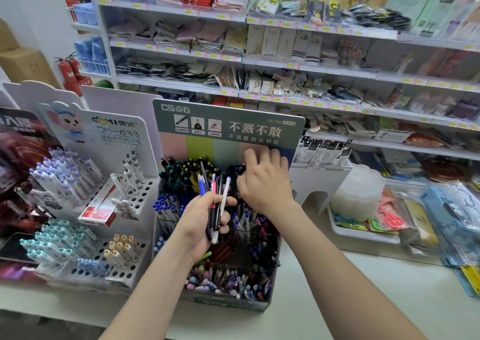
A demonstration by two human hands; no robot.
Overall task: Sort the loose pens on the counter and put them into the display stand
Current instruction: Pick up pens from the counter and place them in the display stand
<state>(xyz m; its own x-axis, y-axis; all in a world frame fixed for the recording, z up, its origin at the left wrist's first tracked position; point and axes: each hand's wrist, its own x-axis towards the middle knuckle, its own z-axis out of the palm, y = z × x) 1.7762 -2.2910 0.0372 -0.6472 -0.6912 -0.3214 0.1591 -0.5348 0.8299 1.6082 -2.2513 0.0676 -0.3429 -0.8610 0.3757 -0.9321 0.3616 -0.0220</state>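
Now sorting: your left hand (202,220) grips pens (225,192). Right hand (265,186) curls over the stand (228,131), grip unclear. Next, probably slot one matching pen.

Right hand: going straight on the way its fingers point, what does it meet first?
The right hand points away, at the display stand's green back card; probably that first. Depth is unclear; back-row dark pens lie beside it.
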